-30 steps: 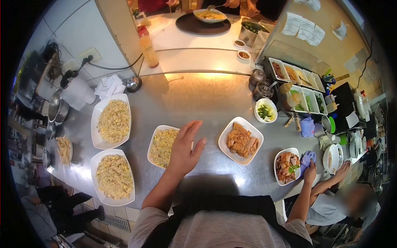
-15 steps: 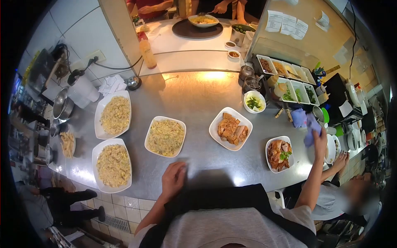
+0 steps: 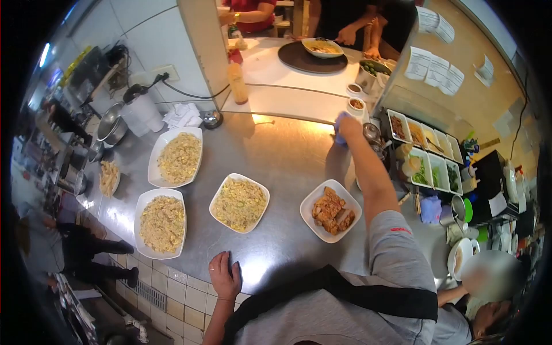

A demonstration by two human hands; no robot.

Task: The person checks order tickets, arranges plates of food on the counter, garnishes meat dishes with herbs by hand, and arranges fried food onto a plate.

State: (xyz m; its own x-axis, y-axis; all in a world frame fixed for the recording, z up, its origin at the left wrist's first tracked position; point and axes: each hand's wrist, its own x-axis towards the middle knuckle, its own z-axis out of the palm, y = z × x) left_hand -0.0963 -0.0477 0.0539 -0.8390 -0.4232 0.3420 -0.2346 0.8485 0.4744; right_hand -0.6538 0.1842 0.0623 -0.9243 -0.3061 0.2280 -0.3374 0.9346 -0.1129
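Note:
My right hand (image 3: 352,130) reaches to the far side of the steel counter (image 3: 270,146), closed around a purple cloth (image 3: 340,127), close to small lidded jars (image 3: 372,133). My left hand (image 3: 225,276) rests at the near counter edge, holding nothing, thumb apart from the fingers. Nearest to it is a square white bowl of fried rice (image 3: 239,203). Beneath my right forearm's side stands a white bowl of sliced browned meat (image 3: 331,211). My arm hides most of the bowl of greens and the meat dish farther right.
Two larger dishes of fried rice (image 3: 175,157) stand at the left, beside a bowl of pale strips (image 3: 108,178). White topping trays (image 3: 428,172) line the right. Across the pass, another person's hand (image 3: 347,34) is at a bowl (image 3: 322,48). A co-worker (image 3: 454,328) is at lower right.
My right hand has swung from the right side to the far part of the counter with the purple cloth. My left hand has shifted down to the counter edge. The view has turned.

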